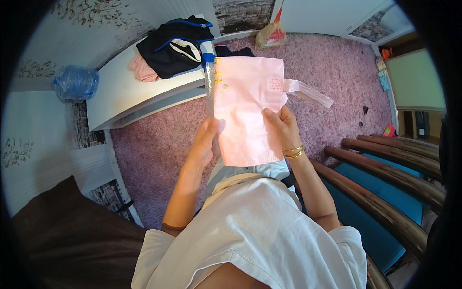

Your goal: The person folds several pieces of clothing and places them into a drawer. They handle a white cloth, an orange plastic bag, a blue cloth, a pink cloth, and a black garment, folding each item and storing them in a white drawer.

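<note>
In front of my body I hold up a flat pink fabric pouch [249, 108], probably non-woven, with yellow print along its left side. A pale translucent strap [308, 92] sticks out from its right edge. My right hand [287, 124] grips the right edge, thumb on the front face and fingers behind. At the left edge is my left hand [206, 139], slightly blurred, its thumb against the pouch. A clear plastic strip [209, 86] with a blue piece [208, 58] at its top runs along that edge; what it belongs to is partly hidden.
Dark clothing [173, 50] and a pink cloth [143, 68] lie on a white table [112, 86]. A blue plastic bag [76, 82] is beside it. A tied bag [272, 36] rests on the pink carpet [155, 144]. Wooden rails [371, 195] and blue panels [368, 213] are at right.
</note>
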### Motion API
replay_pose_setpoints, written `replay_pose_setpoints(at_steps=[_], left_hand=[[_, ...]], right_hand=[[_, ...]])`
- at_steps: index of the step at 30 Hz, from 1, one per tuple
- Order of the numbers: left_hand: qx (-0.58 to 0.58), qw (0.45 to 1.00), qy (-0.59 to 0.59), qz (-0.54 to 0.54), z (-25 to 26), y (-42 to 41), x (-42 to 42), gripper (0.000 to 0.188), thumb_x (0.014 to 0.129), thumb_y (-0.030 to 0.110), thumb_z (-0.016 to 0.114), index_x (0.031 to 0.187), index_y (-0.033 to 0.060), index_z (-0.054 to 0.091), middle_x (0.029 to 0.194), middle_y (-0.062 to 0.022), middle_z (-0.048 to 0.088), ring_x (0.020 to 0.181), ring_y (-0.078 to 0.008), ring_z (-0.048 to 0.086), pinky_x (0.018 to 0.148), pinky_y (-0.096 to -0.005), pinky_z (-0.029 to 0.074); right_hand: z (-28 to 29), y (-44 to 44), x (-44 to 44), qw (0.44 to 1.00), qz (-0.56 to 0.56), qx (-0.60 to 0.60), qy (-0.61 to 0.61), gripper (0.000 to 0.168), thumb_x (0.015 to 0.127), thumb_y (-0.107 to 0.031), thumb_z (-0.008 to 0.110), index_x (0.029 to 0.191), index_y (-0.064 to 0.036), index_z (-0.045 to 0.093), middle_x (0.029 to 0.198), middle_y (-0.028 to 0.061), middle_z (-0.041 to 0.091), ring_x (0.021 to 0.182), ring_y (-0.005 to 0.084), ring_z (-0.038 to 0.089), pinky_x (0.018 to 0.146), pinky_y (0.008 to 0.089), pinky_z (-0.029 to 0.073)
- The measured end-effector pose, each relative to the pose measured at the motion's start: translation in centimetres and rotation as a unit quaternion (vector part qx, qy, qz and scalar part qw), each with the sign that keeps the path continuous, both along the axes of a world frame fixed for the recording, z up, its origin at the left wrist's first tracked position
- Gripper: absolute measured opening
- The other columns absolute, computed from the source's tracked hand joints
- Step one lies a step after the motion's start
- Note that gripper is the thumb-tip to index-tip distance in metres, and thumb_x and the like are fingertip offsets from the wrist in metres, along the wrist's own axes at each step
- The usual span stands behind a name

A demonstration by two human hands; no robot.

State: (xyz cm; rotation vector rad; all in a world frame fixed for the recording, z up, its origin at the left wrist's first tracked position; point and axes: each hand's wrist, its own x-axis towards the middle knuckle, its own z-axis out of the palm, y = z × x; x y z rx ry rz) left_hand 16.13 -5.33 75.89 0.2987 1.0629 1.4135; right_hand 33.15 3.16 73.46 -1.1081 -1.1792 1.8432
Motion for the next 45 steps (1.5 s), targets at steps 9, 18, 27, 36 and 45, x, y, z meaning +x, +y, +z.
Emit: replay_pose_setpoints(at_steps=[9,18,27,36,45], left_hand=[[-0.009,0.998,0.068,0.006,-0.9,-0.1,-0.1,0.034,0.081,0.018,0.056,0.106,-0.003,0.045,0.096,-0.0095,0.055,0.085,-0.014,0.055,0.074,-0.0269,0.046],[-0.031,0.998,0.04,-0.038,-1.6,0.7,-0.7,0.034,0.083,0.02,0.053,0.108,-0.0028,0.044,0.1,-0.0108,0.055,0.085,-0.0143,0.055,0.074,-0.0261,0.045],[-0.076,0.991,-0.059,-0.093,-4.7,1.3,0.7,0.043,0.079,0.015,0.058,0.114,-0.0018,0.039,0.107,-0.0127,0.05,0.092,-0.0158,0.054,0.077,-0.0275,0.047],[-0.077,0.993,-0.015,-0.091,-5.8,0.9,0.8,0.038,0.08,0.011,0.057,0.113,-0.0008,0.041,0.105,-0.0103,0.052,0.094,-0.0144,0.052,0.082,-0.0281,0.043],[-0.109,0.979,0.025,-0.172,-5.4,0.5,1.1,0.046,0.08,0.025,0.057,0.115,-0.0003,0.041,0.104,-0.0118,0.054,0.092,-0.0164,0.055,0.075,-0.0275,0.049]], right_hand=[[-3.2,-0.5,-1.5,0.96,-0.096,0.224,-0.141,0.063,0.068,-0.017,0.07,0.113,0.006,0.032,0.105,0.014,0.048,0.094,0.0187,0.05,0.079,0.0279,0.042],[0.7,0.3,-0.7,0.991,-0.007,0.068,-0.111,0.033,0.073,-0.021,0.066,0.093,0.002,0.054,0.085,0.0093,0.061,0.076,0.0112,0.057,0.065,0.0243,0.046],[-3.6,2.1,0.3,0.976,-0.12,0.13,-0.128,0.025,0.077,-0.022,0.062,0.081,0.001,0.053,0.07,0.0042,0.057,0.061,0.007,0.047,0.054,0.0222,0.041],[-3.2,1.2,0.3,0.998,-0.022,0.027,-0.049,0.044,0.074,-0.016,0.065,0.106,0.005,0.043,0.095,0.0104,0.055,0.083,0.0135,0.054,0.072,0.0248,0.045],[-4.4,-0.7,1.8,0.997,-0.071,0.008,0.025,0.037,0.079,-0.008,0.057,0.111,-0.001,0.04,0.097,0.0044,0.052,0.08,0.0084,0.05,0.065,0.0219,0.044]])
